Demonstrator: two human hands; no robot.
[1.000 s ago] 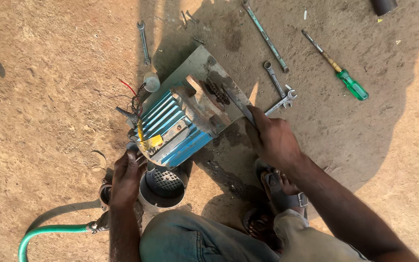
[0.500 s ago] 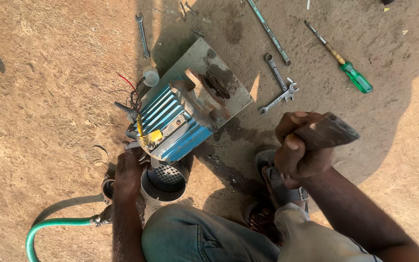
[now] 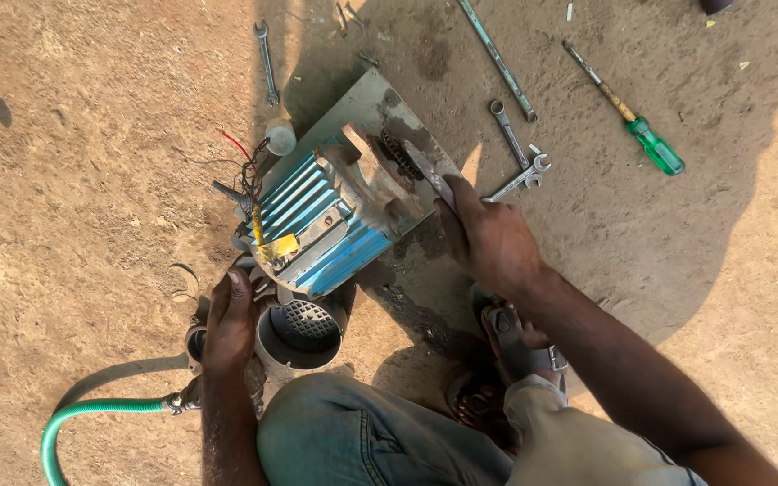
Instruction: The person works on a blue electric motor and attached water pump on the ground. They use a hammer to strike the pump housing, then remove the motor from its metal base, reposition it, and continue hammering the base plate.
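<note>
Nearest us, our left hand (image 3: 230, 317) is gripping the grey pipe fitting (image 3: 299, 335) where the green hose (image 3: 92, 414) is joining it. Just beyond, our right hand (image 3: 490, 236) is clamping a flat metal tool (image 3: 429, 175) against the end plate of the blue ribbed motor (image 3: 330, 220) lying on the dirt ground (image 3: 74, 180). Farther off, spanners (image 3: 515, 157) and a green-handled screwdriver (image 3: 632, 126) are lying well apart from both hands.

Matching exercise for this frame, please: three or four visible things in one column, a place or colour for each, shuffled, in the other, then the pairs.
Things:
1. screwdriver
2. hose
3. left hand
4. right hand

Places:
A. on the pump's round grilled opening end
B. green handle, upper right on the dirt
C. holds a flat metal tool at the motor's plate
D. green, curving at lower left

Pairs: 1-B, 2-D, 3-A, 4-C
</note>
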